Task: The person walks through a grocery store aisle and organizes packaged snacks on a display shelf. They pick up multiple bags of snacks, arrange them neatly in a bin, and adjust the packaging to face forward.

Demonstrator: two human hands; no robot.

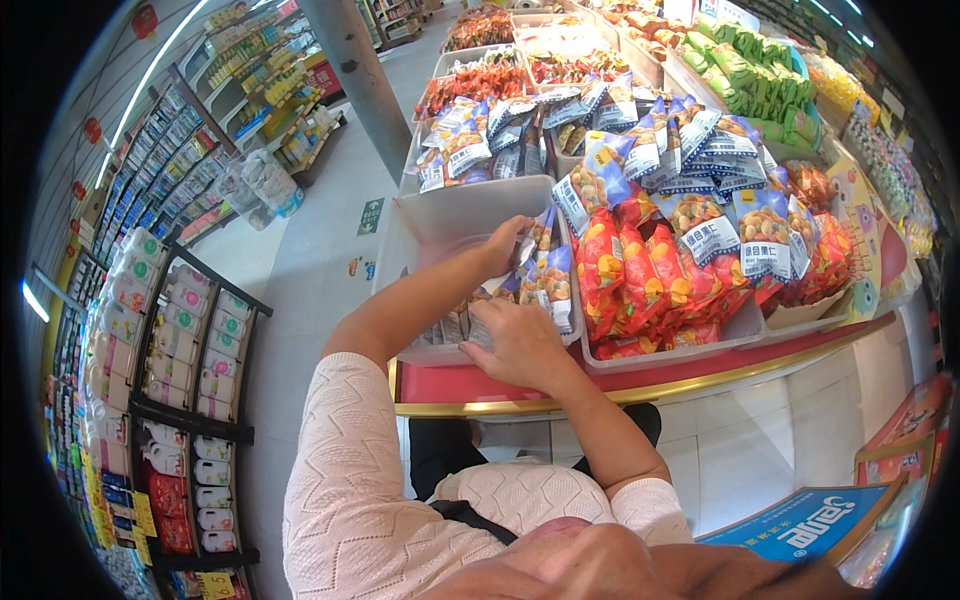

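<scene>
Inside a translucent plastic bin (442, 214) at the front of the display, mixed-nut packets (551, 277) stand packed along the right and front sides. My left hand (506, 244) reaches over the bin, its fingers closed around the edge of an upright packet at the right wall. Nearer to me, my right hand (521, 341) bends over the front packets, fingertips down among them and thumb apart. Its palm side is hidden, so whether it grips one cannot be told. Grey packet edges (450, 330) show to the left of that hand.
Red snack packets (660, 277) with nut packets on top fill the bin to the right. Behind are more nut packets (461, 142) and green packets (750, 75). A gold-trimmed red table edge (495, 407) runs before me. A pillar (360, 82) and shelving (191, 330) stand left.
</scene>
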